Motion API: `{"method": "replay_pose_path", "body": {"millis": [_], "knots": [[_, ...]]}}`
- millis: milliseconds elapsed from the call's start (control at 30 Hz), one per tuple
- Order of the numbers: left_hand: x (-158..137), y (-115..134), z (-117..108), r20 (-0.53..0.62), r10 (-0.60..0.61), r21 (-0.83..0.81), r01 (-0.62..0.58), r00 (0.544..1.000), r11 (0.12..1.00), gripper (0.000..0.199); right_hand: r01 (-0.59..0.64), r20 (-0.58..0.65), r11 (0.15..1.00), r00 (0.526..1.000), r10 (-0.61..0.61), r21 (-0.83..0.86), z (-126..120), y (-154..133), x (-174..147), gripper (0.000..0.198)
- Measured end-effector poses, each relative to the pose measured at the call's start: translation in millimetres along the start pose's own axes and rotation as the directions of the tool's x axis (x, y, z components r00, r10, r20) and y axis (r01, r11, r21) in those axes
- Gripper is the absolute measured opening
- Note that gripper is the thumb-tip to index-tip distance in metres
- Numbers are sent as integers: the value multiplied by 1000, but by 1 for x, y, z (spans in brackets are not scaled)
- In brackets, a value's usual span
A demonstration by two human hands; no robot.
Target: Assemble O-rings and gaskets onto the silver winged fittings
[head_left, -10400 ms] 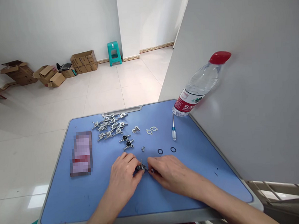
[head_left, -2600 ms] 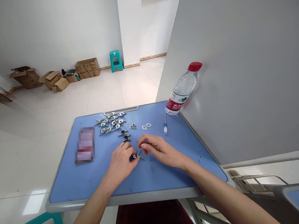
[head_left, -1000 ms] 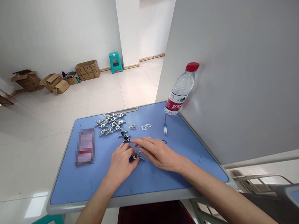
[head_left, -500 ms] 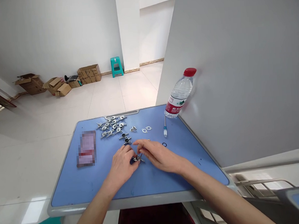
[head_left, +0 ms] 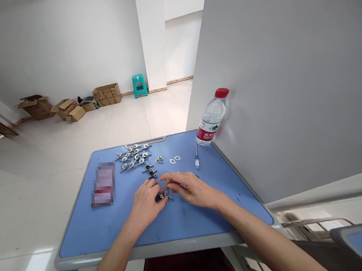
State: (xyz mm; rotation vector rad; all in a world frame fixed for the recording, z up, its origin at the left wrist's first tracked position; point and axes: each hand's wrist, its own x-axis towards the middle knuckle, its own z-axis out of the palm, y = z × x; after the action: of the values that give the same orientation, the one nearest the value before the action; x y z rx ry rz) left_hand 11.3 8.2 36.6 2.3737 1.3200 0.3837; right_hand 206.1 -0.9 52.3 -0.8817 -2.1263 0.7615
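My left hand is closed on a small silver metal fitting, holding it low over the blue tabletop between thumb and fingers. Just above that fitting, my right hand has its thumb and forefinger drawn together over its upright thin part; whatever sits between those fingertips is too small to name. Two fittings with black round centres lie just beyond my left fingertips. Behind them is a pile of similar silver fittings. Two flat oval gasket plates and small loose metal pieces rest farther back.
A water bottle with a red cap stands at the back right against a grey panel. By it lies a screwdriver with a clear-blue handle. A blurred purple item is on the left. Cardboard boxes and a teal stool line the far wall.
The view has shifted slightly, so the whole scene sits a little lower and to the left. Both hands stay at the same fitting, with only slight finger movement on the right.
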Motion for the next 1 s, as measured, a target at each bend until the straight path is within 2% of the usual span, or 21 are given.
{"method": "replay_pose_path", "body": {"millis": [167,367,567,667,767,1000], "knots": [[0,1,0,0,7,18,-7,1000,1000,8,17,-102,996,994,-26,-90,6,5,1,18],[2,4,-3,-11,9,33,-8,1000,999,14,19,-126,990,991,-37,-142,10,7,2,19],[2,3,-1,-10,13,40,-13,1000,999,11,84,-35,962,995,-97,-260,9,8,-1,23],[1,3,-1,0,10,42,-10,1000,999,8,64,-21,975,997,-70,-214,8,4,-1,22],[1,3,-1,2,7,45,-7,1000,999,8,26,-71,987,997,-37,-159,11,5,1,24],[1,3,-1,-1,19,57,-19,1000,998,10,56,-175,967,979,-102,-248,18,15,1,11]]}}
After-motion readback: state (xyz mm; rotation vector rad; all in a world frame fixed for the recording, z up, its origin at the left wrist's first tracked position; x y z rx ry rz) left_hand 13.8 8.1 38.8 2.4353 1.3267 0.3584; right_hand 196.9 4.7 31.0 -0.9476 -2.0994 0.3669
